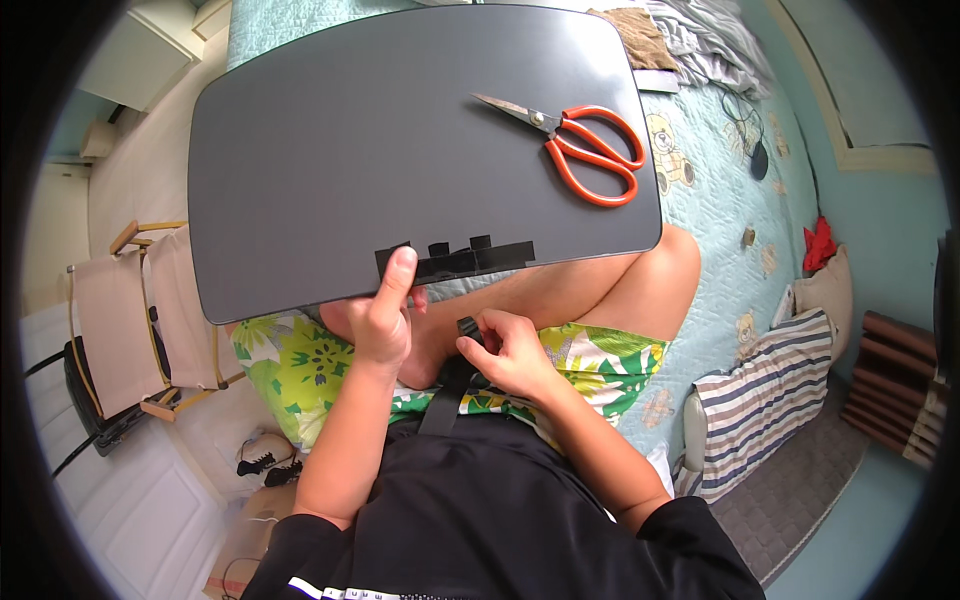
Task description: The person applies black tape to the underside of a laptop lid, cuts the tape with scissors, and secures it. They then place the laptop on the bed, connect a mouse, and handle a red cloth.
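Note:
A dark grey board (380, 150) with rounded corners is held over my crossed legs. Orange-handled scissors (590, 175) lie on its right half, blades pointing left. Black tape pieces (480, 255) are along the near edge. My left hand (385, 320) grips that edge, thumb pressed on the tape and fingers mostly hidden underneath. Below the board, my right hand (505, 355) holds a black strap (448, 395), pinched near its upper end; the strap runs down across my lap toward my black shirt.
A quilted bed (720, 200) surrounds me, with a striped pillow (765, 390), red cloth (818, 245) and rumpled grey bedding (715, 45). To the left are a folding chair (115, 330), black-and-white shoes (260, 455) and a cardboard box (245, 540).

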`<state>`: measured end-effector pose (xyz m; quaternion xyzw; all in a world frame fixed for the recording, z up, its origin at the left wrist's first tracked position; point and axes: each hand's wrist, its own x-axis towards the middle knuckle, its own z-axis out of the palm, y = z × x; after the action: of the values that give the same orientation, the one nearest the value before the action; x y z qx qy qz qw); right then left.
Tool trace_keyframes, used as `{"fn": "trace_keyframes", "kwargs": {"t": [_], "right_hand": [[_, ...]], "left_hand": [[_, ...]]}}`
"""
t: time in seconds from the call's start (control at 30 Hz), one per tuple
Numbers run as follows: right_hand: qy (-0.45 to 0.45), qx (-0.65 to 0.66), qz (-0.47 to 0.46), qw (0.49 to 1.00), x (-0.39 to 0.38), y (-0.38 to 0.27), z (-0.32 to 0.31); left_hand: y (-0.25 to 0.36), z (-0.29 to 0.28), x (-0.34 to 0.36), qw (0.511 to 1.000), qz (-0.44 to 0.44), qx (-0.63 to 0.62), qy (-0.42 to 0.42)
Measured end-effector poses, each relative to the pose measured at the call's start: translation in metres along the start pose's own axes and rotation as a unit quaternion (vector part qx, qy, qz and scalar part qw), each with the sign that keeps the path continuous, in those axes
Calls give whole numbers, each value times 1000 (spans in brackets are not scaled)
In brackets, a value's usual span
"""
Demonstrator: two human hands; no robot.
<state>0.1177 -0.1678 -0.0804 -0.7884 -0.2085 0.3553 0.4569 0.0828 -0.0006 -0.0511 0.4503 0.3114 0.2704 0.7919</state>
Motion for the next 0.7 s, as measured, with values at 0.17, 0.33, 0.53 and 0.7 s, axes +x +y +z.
{"fn": "trace_keyframes", "kwargs": {"t": [0.17, 0.33, 0.53, 0.7], "right_hand": [[-22, 33, -9, 999, 0, 4, 0], [-34, 32, -19, 999, -2, 6, -1], [-35, 41, -12, 998, -3, 4, -3], [-41, 34, -22, 998, -7, 1, -7]], "left_hand": [[0, -2, 4, 999, -31, -9, -2], [2, 1, 7, 998, -34, -3, 52], [-4, 4, 4, 998, 1, -17, 61], [-3, -8, 8, 1000, -4, 10, 26]]}}
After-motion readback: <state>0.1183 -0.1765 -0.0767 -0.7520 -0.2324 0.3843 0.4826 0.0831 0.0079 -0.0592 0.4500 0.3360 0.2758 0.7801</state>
